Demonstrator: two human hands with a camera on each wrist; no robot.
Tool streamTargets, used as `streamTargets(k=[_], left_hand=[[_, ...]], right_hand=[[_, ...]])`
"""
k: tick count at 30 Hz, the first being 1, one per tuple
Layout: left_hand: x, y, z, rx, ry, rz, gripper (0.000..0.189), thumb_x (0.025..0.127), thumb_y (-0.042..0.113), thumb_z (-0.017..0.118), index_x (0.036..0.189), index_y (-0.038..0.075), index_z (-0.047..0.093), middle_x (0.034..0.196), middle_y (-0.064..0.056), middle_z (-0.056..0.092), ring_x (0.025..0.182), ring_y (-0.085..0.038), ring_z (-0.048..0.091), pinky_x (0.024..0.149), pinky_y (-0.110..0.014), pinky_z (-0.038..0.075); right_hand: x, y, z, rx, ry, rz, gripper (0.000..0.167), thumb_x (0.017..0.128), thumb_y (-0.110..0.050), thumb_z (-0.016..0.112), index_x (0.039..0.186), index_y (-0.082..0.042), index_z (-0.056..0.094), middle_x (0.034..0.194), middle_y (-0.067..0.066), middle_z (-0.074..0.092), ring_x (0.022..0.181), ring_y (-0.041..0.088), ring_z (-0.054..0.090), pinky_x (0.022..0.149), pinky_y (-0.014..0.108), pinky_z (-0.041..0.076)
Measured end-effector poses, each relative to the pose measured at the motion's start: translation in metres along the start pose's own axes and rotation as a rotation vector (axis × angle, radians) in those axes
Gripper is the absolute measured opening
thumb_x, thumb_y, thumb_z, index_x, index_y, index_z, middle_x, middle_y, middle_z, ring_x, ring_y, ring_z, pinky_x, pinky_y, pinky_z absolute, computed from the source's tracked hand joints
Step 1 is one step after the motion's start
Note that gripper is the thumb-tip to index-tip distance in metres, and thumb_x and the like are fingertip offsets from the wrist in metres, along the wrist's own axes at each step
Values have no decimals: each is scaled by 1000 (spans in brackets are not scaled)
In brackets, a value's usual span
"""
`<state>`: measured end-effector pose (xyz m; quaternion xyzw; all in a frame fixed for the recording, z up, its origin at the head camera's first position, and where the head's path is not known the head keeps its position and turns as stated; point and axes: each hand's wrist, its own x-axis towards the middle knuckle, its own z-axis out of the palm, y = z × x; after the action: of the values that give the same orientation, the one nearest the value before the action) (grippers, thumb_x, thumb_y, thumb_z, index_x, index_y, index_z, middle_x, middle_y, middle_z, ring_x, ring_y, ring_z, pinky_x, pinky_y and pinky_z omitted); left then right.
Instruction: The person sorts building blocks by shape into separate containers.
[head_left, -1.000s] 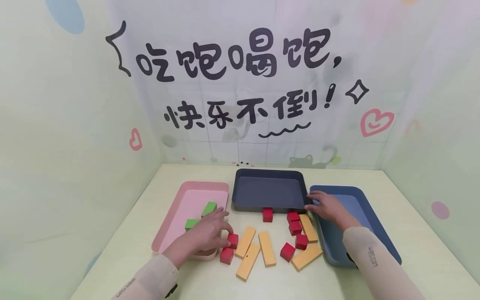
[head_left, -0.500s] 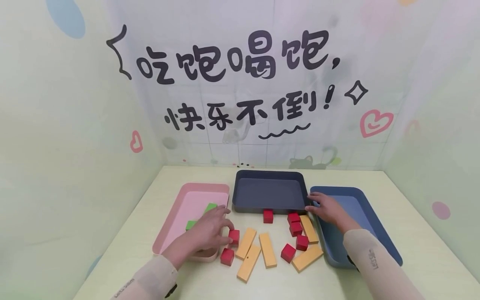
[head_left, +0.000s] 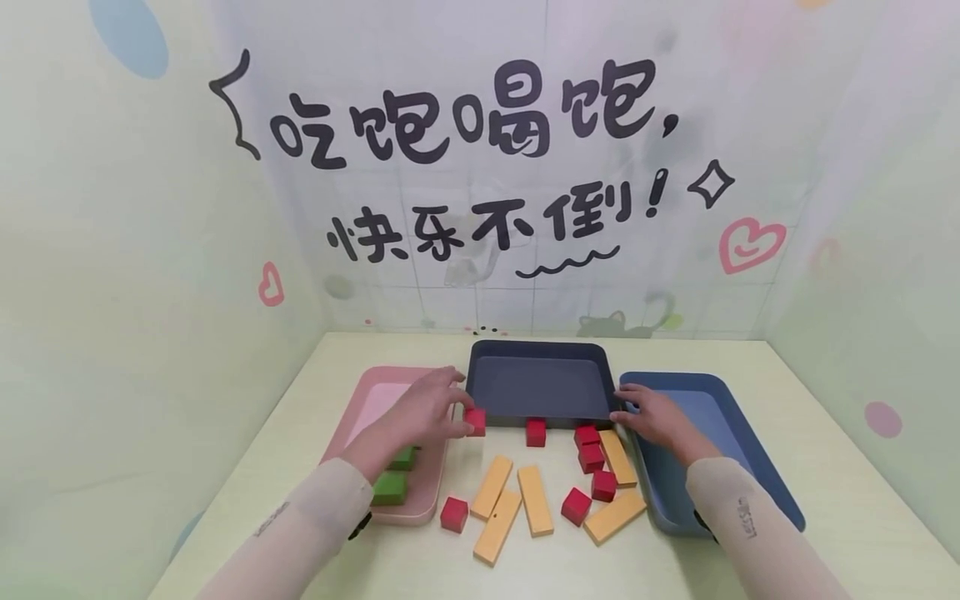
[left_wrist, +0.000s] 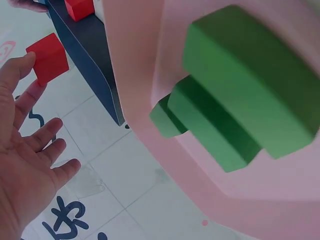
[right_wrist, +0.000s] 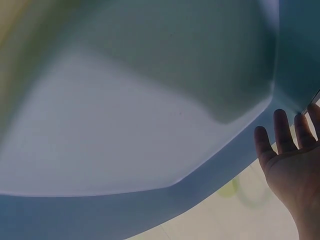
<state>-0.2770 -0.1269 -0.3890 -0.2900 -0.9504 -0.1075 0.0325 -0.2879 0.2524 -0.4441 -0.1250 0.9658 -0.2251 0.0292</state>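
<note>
My left hand (head_left: 426, 410) pinches a red cube (head_left: 476, 422) between thumb and finger, with the other fingers extended in the left wrist view. It holds the cube off the table, at the near left corner of the dark navy tray (head_left: 536, 383). Below the left forearm lies the pink tray (left_wrist: 135, 65) with several green blocks (left_wrist: 250, 75), partly covered by the arm in the head view. My right hand (head_left: 654, 417), fingers loosely extended, is at the gap between the navy tray and the blue tray (head_left: 686, 402). Whether it touches a rim I cannot tell.
One loose red cube (head_left: 454, 514) lies beside the pink tray. Another red cube (head_left: 536, 432) stands against the navy tray's front. Several yellow planks (head_left: 535, 500) and red cubes (head_left: 576, 506) are scattered on the table (head_left: 570, 567). Printed walls enclose the table's back and sides.
My left hand has picked up the red cube beside the pink tray and moved it away from me, up to the navy tray's corner. The right hand has stayed put.
</note>
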Motion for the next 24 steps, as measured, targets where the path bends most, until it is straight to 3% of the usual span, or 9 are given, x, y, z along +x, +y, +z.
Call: streamTargets(k=[4,11,15,19,24], left_hand=[[21,-4,1,-5,2,26,27,83,31,80,101,11,76,131,-18,57,123,-34,51,103,-45,44],[60,-6,7,-88,-52,-38,29,86,29,77,107,10,74,131,-15,59,125,-32,51,104,-43,43],[84,-5,16,-189,-78,-90,28,87,24,76,109,7,73,113,-7,68,107,-24,60,96,-38,49],[103,-4,29,-240,-87,-128,25,88,23,75,108,8,72,98,-2,69,87,-18,60,83,-34,53],[121,-3,40,-235,-95,-132,23,88,23,74,106,8,73,95,-2,69,85,-17,60,81,-34,53]], right_hand=[[-1,2,1,4,0,-12,52,98,-27,63,136,6,55,145,30,43,129,52,42,103,63,37],[0,3,2,6,-1,-10,52,98,-27,63,137,6,54,146,29,43,129,51,42,103,63,38],[1,3,3,14,-5,6,51,98,-26,63,137,6,54,146,29,43,130,51,42,104,62,37],[2,4,5,14,-5,19,51,98,-26,64,138,5,54,147,28,43,131,50,42,105,62,36],[2,4,3,19,6,21,51,98,-25,64,138,4,55,146,27,44,131,49,42,105,61,36]])
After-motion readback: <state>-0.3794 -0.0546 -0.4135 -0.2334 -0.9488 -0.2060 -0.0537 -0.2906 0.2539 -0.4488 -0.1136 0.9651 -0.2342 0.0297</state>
